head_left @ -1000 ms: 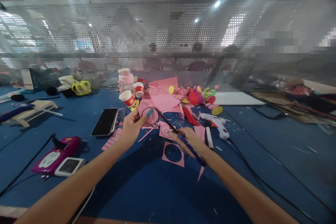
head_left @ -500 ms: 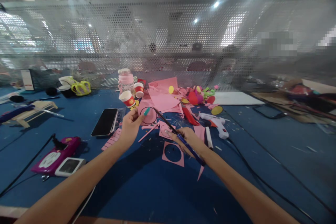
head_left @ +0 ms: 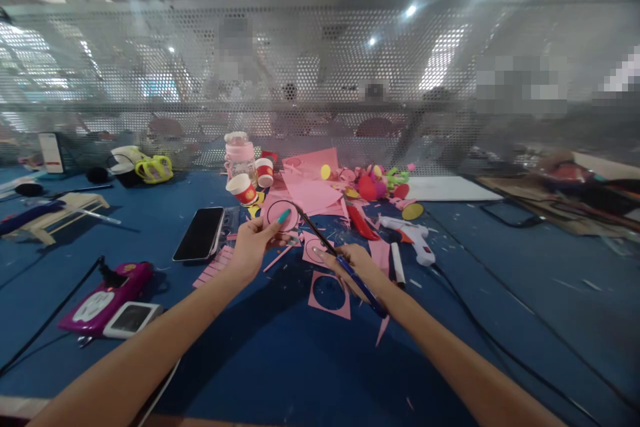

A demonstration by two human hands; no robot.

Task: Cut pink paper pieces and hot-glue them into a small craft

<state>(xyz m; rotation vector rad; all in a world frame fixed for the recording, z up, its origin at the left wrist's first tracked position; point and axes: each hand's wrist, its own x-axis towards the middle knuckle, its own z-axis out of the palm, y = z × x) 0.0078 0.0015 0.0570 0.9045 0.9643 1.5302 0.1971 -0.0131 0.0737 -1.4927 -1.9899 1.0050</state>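
Head view: both hands are over a blue table [head_left: 280, 360].
Left hand [head_left: 249, 243]: thumb and fingers pinched on a circle-marked pink sheet [head_left: 281, 220], before a pink paper pile [head_left: 313, 193].
Right hand [head_left: 359, 264]: fingers wrapped round a blue-handled tool [head_left: 361, 285], dark tip beside the sheet, contact unclear.
Holed pink square [head_left: 343, 309]: on the table, near the right hand.

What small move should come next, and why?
Probably turn the circle-marked pink paper slightly with the left hand, feeding its black outline toward the blue-handled tool. The left hand pinches that paper, and the right hand holds the tool with its tip by the outline; whether they touch is unclear.
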